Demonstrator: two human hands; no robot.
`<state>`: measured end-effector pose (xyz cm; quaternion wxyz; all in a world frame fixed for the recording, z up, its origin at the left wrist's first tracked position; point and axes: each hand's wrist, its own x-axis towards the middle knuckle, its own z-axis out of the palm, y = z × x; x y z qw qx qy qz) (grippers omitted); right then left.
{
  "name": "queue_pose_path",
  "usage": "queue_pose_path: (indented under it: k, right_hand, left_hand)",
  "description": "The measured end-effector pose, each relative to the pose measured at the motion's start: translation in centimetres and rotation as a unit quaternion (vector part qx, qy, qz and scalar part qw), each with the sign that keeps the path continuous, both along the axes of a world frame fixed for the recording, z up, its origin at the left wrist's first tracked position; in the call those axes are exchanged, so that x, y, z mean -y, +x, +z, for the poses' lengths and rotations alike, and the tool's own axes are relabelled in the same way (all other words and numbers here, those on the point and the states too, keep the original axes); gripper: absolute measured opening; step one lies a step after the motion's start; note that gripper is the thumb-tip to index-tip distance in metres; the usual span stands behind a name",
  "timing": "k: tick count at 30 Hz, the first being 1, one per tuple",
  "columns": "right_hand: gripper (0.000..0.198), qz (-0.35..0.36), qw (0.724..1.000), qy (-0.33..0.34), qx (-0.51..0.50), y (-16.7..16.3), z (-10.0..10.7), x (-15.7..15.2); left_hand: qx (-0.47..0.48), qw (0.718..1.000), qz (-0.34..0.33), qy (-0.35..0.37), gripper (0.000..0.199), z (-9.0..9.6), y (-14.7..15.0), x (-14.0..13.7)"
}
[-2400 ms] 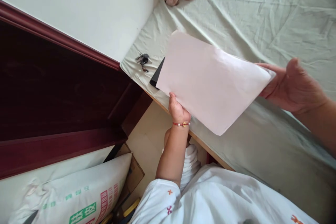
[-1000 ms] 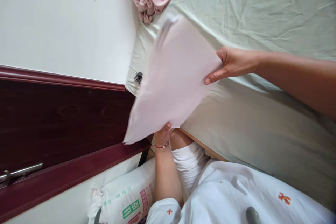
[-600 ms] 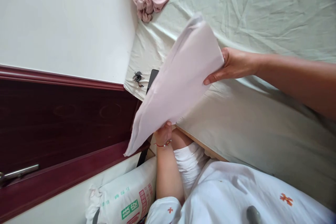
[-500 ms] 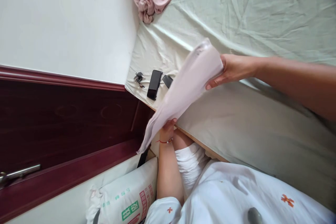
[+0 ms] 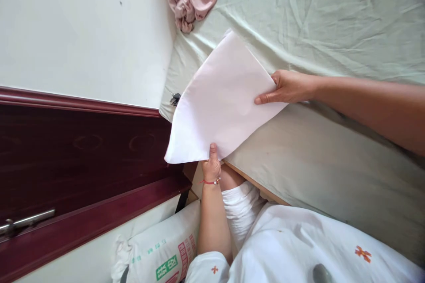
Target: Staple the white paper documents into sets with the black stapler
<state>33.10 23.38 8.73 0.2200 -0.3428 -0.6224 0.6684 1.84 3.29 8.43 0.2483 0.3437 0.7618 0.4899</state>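
A large blank white sheet of paper (image 5: 222, 101), possibly a stack or a folded one, is held up between my two hands, its broad face turned to me. My left hand (image 5: 211, 163) grips the lower edge, thumb on top and fingers hidden beneath. At the right edge, my right hand (image 5: 282, 88) pinches the paper with the thumb lying on its face. The paper hangs over the corner of the bed and covers part of what lies there. Just past its left edge, a bunch of keys (image 5: 175, 99) shows in part.
The bed has a pale green sheet (image 5: 332, 31), with crumpled pink cloth (image 5: 195, 0) near the wall (image 5: 83, 22). A dark red wooden panel (image 5: 83, 141) with a metal handle (image 5: 29, 221) stands at left. Below it leans a white printed sack (image 5: 162, 247).
The paper has turned from nearly edge-on to face me, and its near left corner has risen. It now hides the black phone and the dark object beside it. Both hands keep their hold.
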Motion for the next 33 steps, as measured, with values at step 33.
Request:
queue_pose_path:
  k: [33]
  right_hand:
    - [0.036, 0.145, 0.961, 0.169, 0.161, -0.5, 1.5, 0.2]
  left_hand:
    - [0.121, 0.838, -0.365, -0.386, 0.057, 4.5, 1.3, -5.6]
